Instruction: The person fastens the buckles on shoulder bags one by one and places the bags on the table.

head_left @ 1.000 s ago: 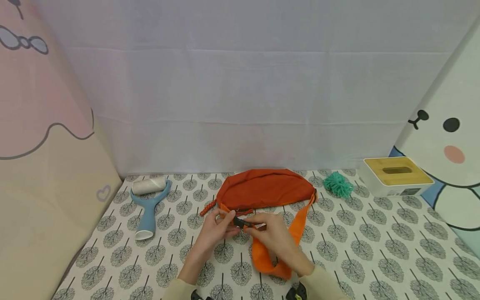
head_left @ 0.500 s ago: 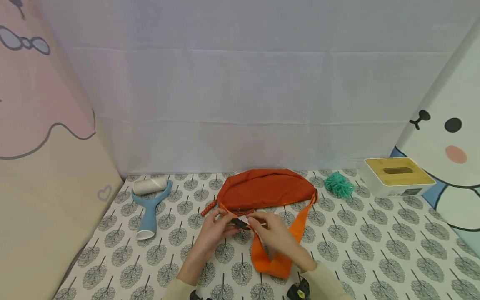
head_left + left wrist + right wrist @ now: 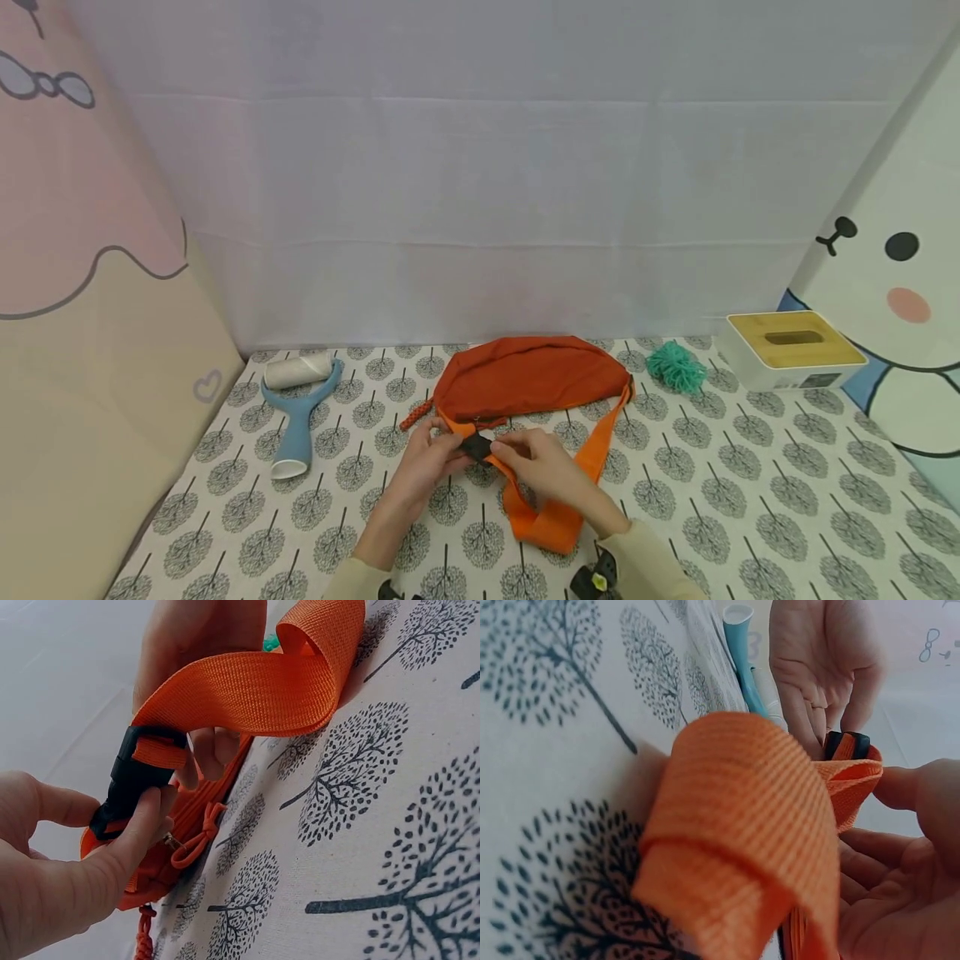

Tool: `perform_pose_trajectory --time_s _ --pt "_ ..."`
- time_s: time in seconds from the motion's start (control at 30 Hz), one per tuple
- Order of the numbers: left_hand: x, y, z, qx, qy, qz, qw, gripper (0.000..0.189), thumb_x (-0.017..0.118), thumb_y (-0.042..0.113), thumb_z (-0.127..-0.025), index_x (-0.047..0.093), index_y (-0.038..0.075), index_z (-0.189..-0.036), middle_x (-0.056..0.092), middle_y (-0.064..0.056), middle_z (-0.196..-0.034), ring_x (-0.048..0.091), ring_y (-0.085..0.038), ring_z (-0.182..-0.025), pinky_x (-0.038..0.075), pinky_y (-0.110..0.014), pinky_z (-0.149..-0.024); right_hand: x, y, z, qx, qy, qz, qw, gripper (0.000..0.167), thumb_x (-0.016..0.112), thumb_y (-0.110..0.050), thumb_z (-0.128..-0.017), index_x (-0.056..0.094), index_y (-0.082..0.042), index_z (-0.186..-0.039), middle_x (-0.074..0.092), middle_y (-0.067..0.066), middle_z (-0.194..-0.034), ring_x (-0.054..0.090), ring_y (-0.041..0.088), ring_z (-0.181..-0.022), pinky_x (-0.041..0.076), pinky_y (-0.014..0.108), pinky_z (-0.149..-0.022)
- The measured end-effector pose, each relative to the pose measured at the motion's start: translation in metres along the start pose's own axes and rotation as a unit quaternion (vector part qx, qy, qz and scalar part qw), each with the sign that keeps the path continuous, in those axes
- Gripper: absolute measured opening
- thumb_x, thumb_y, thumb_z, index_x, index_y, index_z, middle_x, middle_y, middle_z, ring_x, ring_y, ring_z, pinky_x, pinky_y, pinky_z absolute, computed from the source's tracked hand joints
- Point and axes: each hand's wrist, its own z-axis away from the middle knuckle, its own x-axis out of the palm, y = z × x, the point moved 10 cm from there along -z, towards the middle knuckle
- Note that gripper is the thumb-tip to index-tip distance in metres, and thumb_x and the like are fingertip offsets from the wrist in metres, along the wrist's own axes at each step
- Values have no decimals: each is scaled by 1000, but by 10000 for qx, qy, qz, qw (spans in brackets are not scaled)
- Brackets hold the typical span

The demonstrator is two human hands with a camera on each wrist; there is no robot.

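A red waist bag (image 3: 532, 379) lies at the back middle of the table, with an orange strap (image 3: 551, 527) looped in front. Its black side-release buckle (image 3: 476, 448) is held up between both hands, and its two halves sit together in the left wrist view. My left hand (image 3: 427, 465) pinches the buckle's left end between thumb and fingers. At the other end, my right hand (image 3: 551, 471) pinches the strap close to the buckle (image 3: 847, 745). In the right wrist view a fold of strap (image 3: 742, 825) covers much of the scene.
A blue-handled lint roller (image 3: 296, 425) lies to the left. Right of the bag are a teal yarn pompom (image 3: 677, 367) and a white tissue box (image 3: 795, 352) with a wooden lid. A tree-print cloth (image 3: 727, 500) covers the table, and a pale curtain hangs behind.
The buckle has turned so that its broad face shows to the head view. My right fingers have shifted from the buckle onto the strap beside it. The left hand has barely moved.
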Motion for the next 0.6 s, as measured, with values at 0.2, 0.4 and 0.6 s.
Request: perform_pose_trajectory --time_s 0.2,0.4,0.6 --pt "1 0 2 26 -105 70 9999 30 43 2 -101 31 -8 -126 51 -34 -133 61 -32 -115 53 -31 -92 5 5 -3 33 -181 -490 9986 36 57 -25 -100 66 5 -118 72 14 -89 62 11 -70 45 23 -58" --pt "0 0 4 70 -205 31 9998 39 45 3 -101 27 -10 -134 47 -35 -136 60 -33 -117 52 -30 -93 3 8 -3 121 -102 -525 9985 39 60 -23 -98 62 8 -122 71 15 -100 66 17 -83 52 27 -65" --pt "-5 3 5 196 -20 -444 9988 38 50 3 -99 38 -12 -132 53 -34 -129 64 -30 -106 55 -37 -90 5 6 -3 50 -19 -365 9993 39 63 -24 -97 63 7 -120 71 14 -100 67 18 -85 53 29 -67"
